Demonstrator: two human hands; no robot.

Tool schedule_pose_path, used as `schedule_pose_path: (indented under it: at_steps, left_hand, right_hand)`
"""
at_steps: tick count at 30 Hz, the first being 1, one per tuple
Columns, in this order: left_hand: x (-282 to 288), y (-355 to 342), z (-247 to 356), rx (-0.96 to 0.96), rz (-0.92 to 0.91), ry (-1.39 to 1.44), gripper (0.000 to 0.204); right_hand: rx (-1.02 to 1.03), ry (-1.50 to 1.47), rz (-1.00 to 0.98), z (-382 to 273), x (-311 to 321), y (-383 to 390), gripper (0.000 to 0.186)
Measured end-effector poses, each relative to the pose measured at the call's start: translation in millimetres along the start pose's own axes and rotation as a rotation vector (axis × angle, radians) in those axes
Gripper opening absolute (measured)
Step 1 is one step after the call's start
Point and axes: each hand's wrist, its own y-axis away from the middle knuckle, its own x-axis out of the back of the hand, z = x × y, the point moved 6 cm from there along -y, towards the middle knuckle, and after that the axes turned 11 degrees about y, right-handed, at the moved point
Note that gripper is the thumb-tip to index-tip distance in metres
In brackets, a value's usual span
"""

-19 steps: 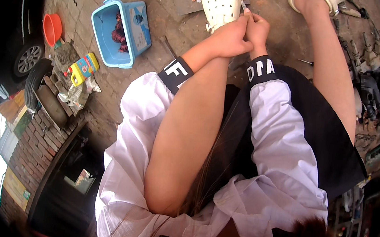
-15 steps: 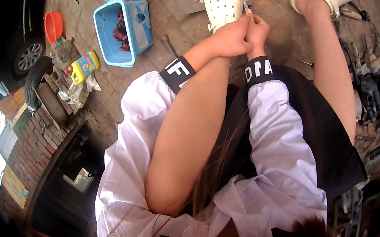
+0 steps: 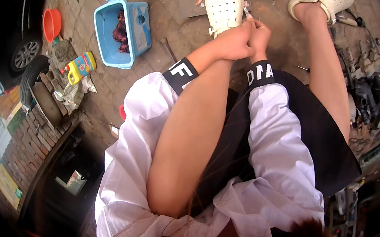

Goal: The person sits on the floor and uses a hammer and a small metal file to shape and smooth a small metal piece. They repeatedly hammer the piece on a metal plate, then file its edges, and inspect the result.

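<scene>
My left hand (image 3: 234, 43) and my right hand (image 3: 259, 38) meet just beyond my shin, beside a cream clog with holes (image 3: 225, 5) on my foot. Both are closed, the fingers curled together at the tips. A small, thin, pale piece (image 3: 246, 11) sticks out past the fingertips, alongside the clog; its kind is too small to make out. Which hand grips it is hard to see, since the fingers overlap. Under the clog lies a dark flat plate (image 3: 190, 11), with small copper-coloured scraps (image 3: 199, 0) on it.
A blue plastic tub (image 3: 135, 42) holding dark reddish coils of wire (image 3: 121, 33) stands to the left. Beyond it are an orange bowl (image 3: 51, 25), a yellow jug (image 3: 82, 67) and a tyre (image 3: 32, 79). Metal parts (image 3: 364, 94) are heaped at the right; a hammer-like tool (image 3: 167, 49) lies nearer.
The view has shifted slightly, and a bit of a red object shows beside my left sleeve. My hands stay together beside the clog, with little visible movement.
</scene>
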Motion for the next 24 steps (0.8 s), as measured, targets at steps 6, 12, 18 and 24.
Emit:
schedule_pose_path:
  at_steps: [6, 12, 18, 24]
  left_hand:
    - [-5, -2, -3, 0.014, -0.035, -0.023, 0.071]
    - [-5, 1, -3, 0.021, -0.047, -0.036, 0.076]
    - [-2, 2, -2, 0.039, -0.011, 0.004, 0.076]
    - [-5, -1, -9, -0.016, -0.018, 0.182, 0.076]
  right_hand:
    - [0.025, 0.119, 0.085, -2, 5, 5, 0.029]
    - [0.091, 0.265, 0.208, -27, 22, 20, 0.027]
    - [0.057, 0.155, 0.014, -13, 9, 5, 0.033]
    - [-0.004, 0.050, -0.118, -3, 2, -11, 0.034]
